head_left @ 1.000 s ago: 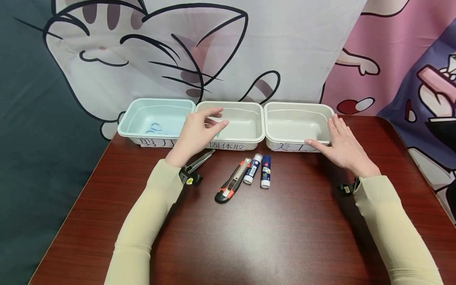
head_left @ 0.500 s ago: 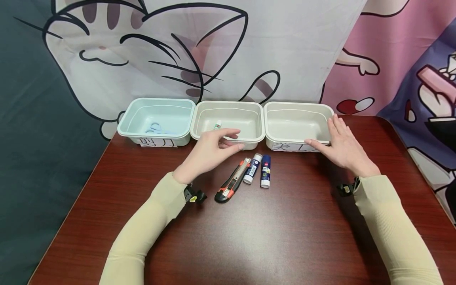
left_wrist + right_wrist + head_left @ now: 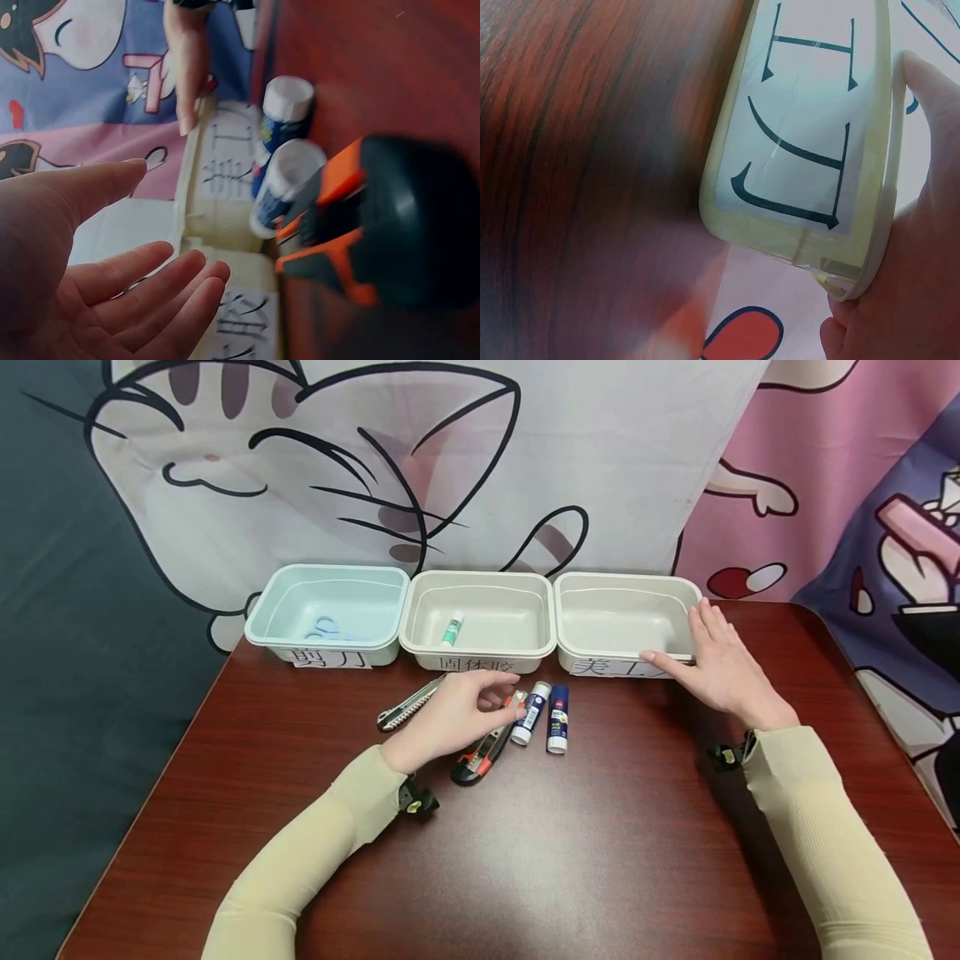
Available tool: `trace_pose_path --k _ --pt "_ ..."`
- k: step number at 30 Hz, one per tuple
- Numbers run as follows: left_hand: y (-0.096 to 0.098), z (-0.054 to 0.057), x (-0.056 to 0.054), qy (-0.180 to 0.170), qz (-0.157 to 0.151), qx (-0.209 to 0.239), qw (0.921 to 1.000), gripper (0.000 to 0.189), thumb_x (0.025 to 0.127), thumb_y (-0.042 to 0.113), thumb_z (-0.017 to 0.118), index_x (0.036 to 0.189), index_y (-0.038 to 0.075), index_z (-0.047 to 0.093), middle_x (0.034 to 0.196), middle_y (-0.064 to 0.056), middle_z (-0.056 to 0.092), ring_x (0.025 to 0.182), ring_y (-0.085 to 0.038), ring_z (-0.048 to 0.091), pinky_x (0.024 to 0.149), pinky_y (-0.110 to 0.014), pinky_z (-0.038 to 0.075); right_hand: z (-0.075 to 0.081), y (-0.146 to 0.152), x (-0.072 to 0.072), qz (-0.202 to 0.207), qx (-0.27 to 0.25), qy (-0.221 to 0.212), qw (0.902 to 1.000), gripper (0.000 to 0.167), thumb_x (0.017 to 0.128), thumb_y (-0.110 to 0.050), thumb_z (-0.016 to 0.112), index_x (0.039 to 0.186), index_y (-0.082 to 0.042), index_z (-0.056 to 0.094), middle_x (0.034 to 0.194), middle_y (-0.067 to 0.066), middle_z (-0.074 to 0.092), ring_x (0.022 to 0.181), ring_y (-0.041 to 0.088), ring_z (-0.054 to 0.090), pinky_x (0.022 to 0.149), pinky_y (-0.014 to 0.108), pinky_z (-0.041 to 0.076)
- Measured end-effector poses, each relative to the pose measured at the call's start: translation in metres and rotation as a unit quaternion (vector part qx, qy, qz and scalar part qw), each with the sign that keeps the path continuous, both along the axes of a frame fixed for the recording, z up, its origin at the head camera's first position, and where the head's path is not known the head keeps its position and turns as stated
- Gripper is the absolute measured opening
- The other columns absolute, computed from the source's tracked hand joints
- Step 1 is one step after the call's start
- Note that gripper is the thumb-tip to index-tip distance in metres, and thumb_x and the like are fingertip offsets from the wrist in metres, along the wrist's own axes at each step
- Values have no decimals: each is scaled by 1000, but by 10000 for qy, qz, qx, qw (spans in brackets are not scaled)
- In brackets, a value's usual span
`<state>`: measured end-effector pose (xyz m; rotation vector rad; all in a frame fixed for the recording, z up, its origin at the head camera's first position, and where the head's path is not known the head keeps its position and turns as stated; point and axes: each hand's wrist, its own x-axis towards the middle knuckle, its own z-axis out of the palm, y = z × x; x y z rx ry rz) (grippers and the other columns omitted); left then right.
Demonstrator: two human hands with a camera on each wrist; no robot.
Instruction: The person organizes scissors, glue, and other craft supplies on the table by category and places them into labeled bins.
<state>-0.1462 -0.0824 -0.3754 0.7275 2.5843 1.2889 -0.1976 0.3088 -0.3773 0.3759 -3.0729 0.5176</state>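
My left hand hovers with relaxed fingers over an orange-and-black utility knife, partly covering it. In the left wrist view the knife's handle looms close, beside the parted thumb and fingers, which hold nothing. Two blue-and-white glue sticks, one tilted and one upright in view, lie right of the knife. A grey-black utility knife shows behind the left hand. My right hand rests on the right bin, thumb on the front rim, straight fingers along the right side.
A green glue stick lies in the middle bin. Light-blue scissors lie in the blue bin on the left. The labelled bins stand in a row at the back of the wooden table, against a printed curtain.
My left hand has withdrawn from over the middle bin toward the knife and glue sticks, uncovering the green glue stick inside. The right hand stays on its bin.
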Motion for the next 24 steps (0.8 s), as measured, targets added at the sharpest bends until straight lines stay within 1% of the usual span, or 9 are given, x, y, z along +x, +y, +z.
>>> trace_pose_path --k 4,7,10,15,17,22,24 --pt "5 -7 4 31 -77 -116 9999 52 91 25 80 134 2 65 115 -11 71 96 -20 70 86 -30 55 0 0 0 -4 1 12 10000 104 98 -64 51 157 13 10 164 30 -2 152 39 -5 121 50 -2" --pt "10 -10 6 45 -108 -194 9997 53 90 26 81 135 3 65 114 -10 71 96 -20 70 86 -30 55 -1 1 1 -12 -7 10 10000 105 98 -64 51 156 13 10 164 30 -2 152 39 -5 121 49 -2" --pt "16 -12 7 37 -97 -283 9995 54 89 28 81 136 5 64 114 -8 71 95 -18 70 86 -30 55 -1 1 1 -15 -14 1 10000 105 98 -64 52 156 13 10 164 29 -3 152 38 -6 121 49 -3" --pt "24 -16 4 113 -34 -446 9989 56 89 29 81 136 5 63 110 -7 70 92 -16 68 83 -27 54 -1 0 0 -9 -10 55 10000 105 98 -64 52 156 13 11 164 31 -1 153 38 -5 121 49 -2" --pt "26 -18 1 181 -17 -514 9985 56 89 30 81 137 6 63 111 -6 70 93 -15 68 83 -26 53 -1 0 1 -14 -10 57 10000 105 98 -64 52 156 13 11 164 32 0 152 39 -4 121 49 -2" --pt "33 -24 -3 459 -18 -664 9967 57 89 29 82 137 7 63 118 -6 69 97 -16 67 84 -26 52 0 -1 1 -41 -23 -9 10000 106 97 -64 53 156 13 10 164 31 -2 152 39 -5 121 50 -2" --pt "35 -26 -5 595 -32 -724 9956 57 88 28 82 137 7 63 117 -6 69 97 -17 66 83 -27 51 1 -1 0 -47 -16 -17 10000 106 97 -64 53 156 13 10 164 32 -2 152 40 -5 121 50 -2"
